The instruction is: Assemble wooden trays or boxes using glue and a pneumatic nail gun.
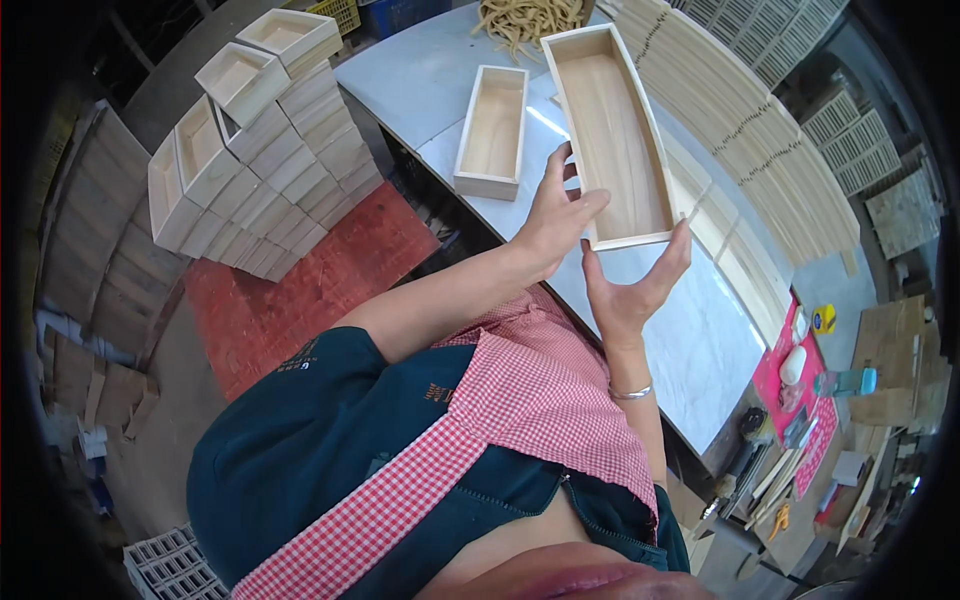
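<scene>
Above table [690, 340], hands' grip [600, 250] cradling box [612, 135]

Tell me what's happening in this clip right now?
A person holds a long, open, pale wooden box in both bare hands: the left hand grips its near left edge, the right hand supports the near end from below. A shorter open wooden box sits on the grey worktable beside it. A stack of similar pale wooden boxes stands to the left on the floor, and bundled wooden slats lie to the right.
</scene>
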`<action>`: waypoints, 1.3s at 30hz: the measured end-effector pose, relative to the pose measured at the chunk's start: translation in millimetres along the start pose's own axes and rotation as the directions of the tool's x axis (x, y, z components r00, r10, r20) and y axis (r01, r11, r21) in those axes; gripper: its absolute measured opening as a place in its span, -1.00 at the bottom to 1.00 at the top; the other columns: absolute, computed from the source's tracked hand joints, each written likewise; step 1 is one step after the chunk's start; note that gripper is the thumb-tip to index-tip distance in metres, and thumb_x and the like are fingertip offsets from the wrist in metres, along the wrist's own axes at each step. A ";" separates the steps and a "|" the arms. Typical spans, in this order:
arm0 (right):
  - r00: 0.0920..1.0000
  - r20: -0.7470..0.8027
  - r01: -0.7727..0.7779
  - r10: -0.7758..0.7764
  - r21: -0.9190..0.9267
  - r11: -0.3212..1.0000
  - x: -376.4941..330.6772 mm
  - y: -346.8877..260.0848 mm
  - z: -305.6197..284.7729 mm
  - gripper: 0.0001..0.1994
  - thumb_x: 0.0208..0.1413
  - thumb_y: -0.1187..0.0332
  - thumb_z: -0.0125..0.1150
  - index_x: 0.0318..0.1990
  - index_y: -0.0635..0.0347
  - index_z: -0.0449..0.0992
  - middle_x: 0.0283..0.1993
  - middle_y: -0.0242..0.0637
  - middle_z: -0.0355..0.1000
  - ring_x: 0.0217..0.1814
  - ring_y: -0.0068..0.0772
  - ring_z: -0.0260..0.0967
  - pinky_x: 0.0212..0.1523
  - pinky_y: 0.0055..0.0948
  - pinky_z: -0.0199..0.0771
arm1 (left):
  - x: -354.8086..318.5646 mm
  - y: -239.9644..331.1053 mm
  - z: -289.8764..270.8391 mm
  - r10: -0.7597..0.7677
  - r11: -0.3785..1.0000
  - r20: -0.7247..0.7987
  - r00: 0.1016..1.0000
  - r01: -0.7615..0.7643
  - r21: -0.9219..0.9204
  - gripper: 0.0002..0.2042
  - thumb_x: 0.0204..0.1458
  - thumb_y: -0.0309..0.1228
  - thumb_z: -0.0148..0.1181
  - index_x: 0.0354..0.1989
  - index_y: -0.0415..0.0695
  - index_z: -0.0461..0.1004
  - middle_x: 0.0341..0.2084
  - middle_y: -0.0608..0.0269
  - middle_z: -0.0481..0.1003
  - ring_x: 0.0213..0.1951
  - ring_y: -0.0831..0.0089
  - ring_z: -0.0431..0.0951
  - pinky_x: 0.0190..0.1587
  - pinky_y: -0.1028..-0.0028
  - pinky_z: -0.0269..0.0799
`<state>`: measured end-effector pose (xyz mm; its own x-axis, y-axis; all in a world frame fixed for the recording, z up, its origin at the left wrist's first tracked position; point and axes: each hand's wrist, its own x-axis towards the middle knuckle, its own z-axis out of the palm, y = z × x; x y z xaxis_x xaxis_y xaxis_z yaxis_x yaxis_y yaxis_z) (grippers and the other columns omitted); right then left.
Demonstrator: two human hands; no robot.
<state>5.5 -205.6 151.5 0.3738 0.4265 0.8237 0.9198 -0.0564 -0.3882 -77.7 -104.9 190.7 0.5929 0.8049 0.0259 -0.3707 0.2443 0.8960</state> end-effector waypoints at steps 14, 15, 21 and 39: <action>0.963 0.253 -0.148 0.095 0.200 0.969 -34.6 -14.6 9.0 -0.28 0.11 0.47 0.29 0.43 0.23 0.12 0.38 0.06 0.20 0.37 0.04 0.24 0.36 -0.07 0.28 | -2.0 191.4 -156.8 0.611 0.792 -0.424 0.669 -0.529 0.306 -0.53 0.12 -0.52 0.27 0.22 -0.26 0.33 -0.11 0.03 0.53 -0.23 0.39 0.57 -0.23 0.40 0.55; 0.955 0.274 -0.175 0.116 0.204 0.963 -37.9 -12.2 8.0 -0.29 0.12 0.47 0.28 0.42 0.22 0.13 0.37 0.05 0.21 0.36 0.04 0.25 0.35 -0.07 0.29 | -13.0 220.3 -177.5 0.665 0.747 -0.504 0.551 -0.497 0.442 -0.58 0.08 -0.53 0.27 0.13 -0.31 0.39 -0.17 0.01 0.55 -0.28 0.37 0.57 -0.28 0.40 0.54; 0.913 0.360 -0.272 0.194 0.181 0.945 -49.7 1.7 15.9 -0.35 0.15 0.48 0.24 0.41 0.18 0.17 0.35 0.03 0.24 0.33 0.04 0.30 0.32 -0.05 0.34 | -42.4 318.0 -365.8 0.638 0.752 -0.722 0.267 -0.417 0.511 -0.58 0.07 -0.50 0.15 0.15 -0.26 0.44 -0.15 -0.04 0.55 -0.16 0.25 0.53 -0.09 0.32 0.53; 0.828 0.496 -0.358 0.261 0.109 0.927 -56.9 -2.6 23.4 -0.40 0.20 0.41 0.22 0.39 0.15 0.21 0.35 0.02 0.26 0.33 0.04 0.31 0.32 0.00 0.35 | -66.7 313.3 -392.2 0.799 0.431 -0.571 0.187 0.484 0.761 -0.58 0.03 -0.37 0.23 0.09 -0.24 0.52 -0.22 0.04 0.59 -0.22 0.21 0.57 -0.13 0.25 0.52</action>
<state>-20.9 -208.6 96.0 0.4903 0.7865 0.3756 0.7063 -0.1061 -0.6999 -513.8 130.1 295.9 -0.5938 0.6547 0.4677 0.6717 0.0834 0.7362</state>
